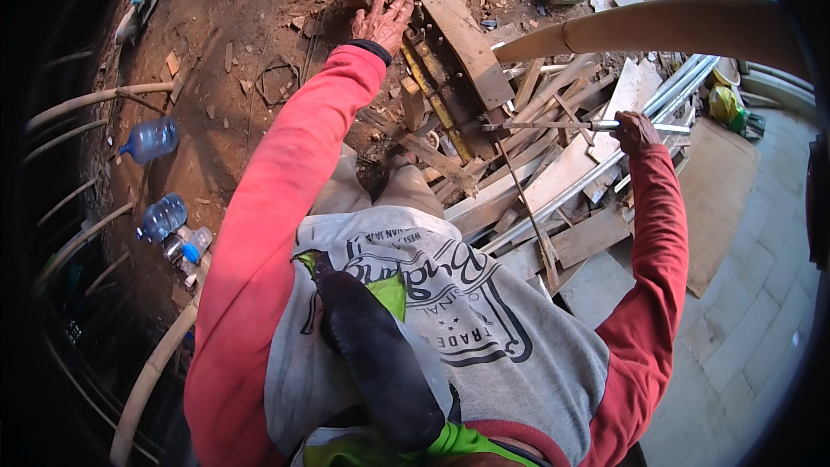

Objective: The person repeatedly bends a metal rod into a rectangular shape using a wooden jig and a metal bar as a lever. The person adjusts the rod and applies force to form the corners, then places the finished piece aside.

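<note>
My left hand [383, 22] lies with its fingers stretched out and palm down on a long, worn piece with yellow edges [430, 69]. A flat wooden plank [454, 26] runs along the right side of that piece. Out to the right, the fingers of my right hand [635, 132] are wrapped round a long, thin rod [553, 125]. Its far end reaches left to the lower end of the plank, and a pale end sticks out past my fist. Whether that left tip touches the plank or the yellow-edged piece, I cannot tell.
Loose wood scraps [553, 164] and pale metal tubes [683, 86] are piled under my right arm. A thick bamboo pole [666, 30] crosses at the upper right. Large blue bottles [154, 139] lie left on the dirt. Plywood [718, 199] rests on the paved floor.
</note>
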Tool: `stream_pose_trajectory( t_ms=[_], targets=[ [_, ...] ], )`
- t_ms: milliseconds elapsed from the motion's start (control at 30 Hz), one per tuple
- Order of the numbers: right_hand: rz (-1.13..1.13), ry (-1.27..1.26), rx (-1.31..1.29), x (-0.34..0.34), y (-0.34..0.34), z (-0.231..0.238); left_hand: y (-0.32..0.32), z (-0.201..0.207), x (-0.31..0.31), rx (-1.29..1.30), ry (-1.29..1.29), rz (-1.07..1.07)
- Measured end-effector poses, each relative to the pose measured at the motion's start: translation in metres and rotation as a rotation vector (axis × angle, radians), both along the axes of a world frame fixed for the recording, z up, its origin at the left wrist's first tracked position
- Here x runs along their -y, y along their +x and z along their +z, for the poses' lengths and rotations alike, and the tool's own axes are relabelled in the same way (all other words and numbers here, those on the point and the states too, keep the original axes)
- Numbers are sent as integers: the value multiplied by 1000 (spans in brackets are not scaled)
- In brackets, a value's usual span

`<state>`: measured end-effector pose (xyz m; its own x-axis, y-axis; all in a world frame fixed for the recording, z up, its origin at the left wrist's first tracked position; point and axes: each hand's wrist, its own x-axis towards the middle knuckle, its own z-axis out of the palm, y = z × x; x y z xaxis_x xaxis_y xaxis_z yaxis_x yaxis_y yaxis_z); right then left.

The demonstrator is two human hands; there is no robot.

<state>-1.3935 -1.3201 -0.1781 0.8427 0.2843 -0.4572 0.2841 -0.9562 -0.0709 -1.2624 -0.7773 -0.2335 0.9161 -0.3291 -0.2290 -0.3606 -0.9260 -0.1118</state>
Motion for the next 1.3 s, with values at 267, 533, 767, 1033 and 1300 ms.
stream_pose_trajectory(
  t_ms=[267, 533, 767, 1033, 1300],
  targets=[
    [-20, 111, 216, 1, -33, -23, -2, -9, 0, 44, -36, 23],
    [-272, -184, 223, 38, -39, -64, 4, -11, -4, 84, 84, -68],
    [-426, -198, 288, 34, -69, -79, 12, -9, -9, 67, 101, -133],
    [-533, -337, 389, 9, -111, -40, 19, -7, -12, 69, 76, -182],
    [-966, -505, 114, -72, -254, -64, 16, -16, -17, 107, 55, -208]
  ],
)
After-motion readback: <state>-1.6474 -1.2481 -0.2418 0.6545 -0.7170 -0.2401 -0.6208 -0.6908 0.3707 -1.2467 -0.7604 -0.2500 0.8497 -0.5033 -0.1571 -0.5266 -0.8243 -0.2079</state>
